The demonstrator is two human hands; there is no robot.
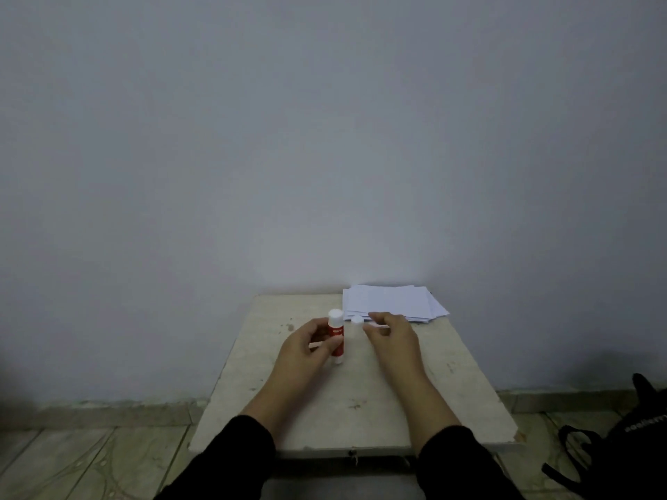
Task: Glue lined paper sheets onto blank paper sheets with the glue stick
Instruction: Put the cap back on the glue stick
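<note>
At the near edge of a small pale table [469, 395], we are seeing two forearms in black sleeves [234, 460] reaching forward. The left hand [306, 350] is gripping an upright red glue stick [336, 337], fingers curled round its barrel. Just beside it, the right hand [391, 335] is hovering with fingers loosely curled beside a small white cap [357, 320]; whether it is touching the cap, we cannot tell. Farther back, a stack of paper sheets [393, 303] is lying against the grey wall [325, 138].

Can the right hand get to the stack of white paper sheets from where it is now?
Probably yes: the right hand hovers just in front of the stack of white paper sheets, nothing between them.
</note>
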